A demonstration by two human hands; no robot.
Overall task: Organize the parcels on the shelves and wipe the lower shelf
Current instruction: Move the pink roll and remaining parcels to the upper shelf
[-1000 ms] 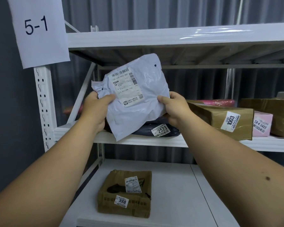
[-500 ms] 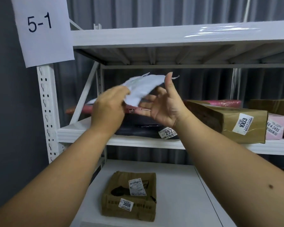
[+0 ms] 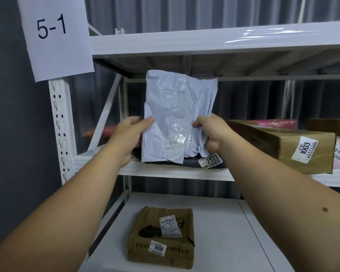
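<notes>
Sorting step: left hand (image 3: 129,137) and right hand (image 3: 212,132) each pinch a side edge of the white poly-mailer parcel (image 3: 178,116), held upright over the dark parcel (image 3: 186,164) on the middle shelf (image 3: 165,170); next move likely calls for laying it flat.

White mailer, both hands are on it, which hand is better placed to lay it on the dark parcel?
Probably the right hand. It grips the white mailer right above the dark parcel with the 2523 label; the left hand holds the outer edge, nearer the shelf post.
</notes>
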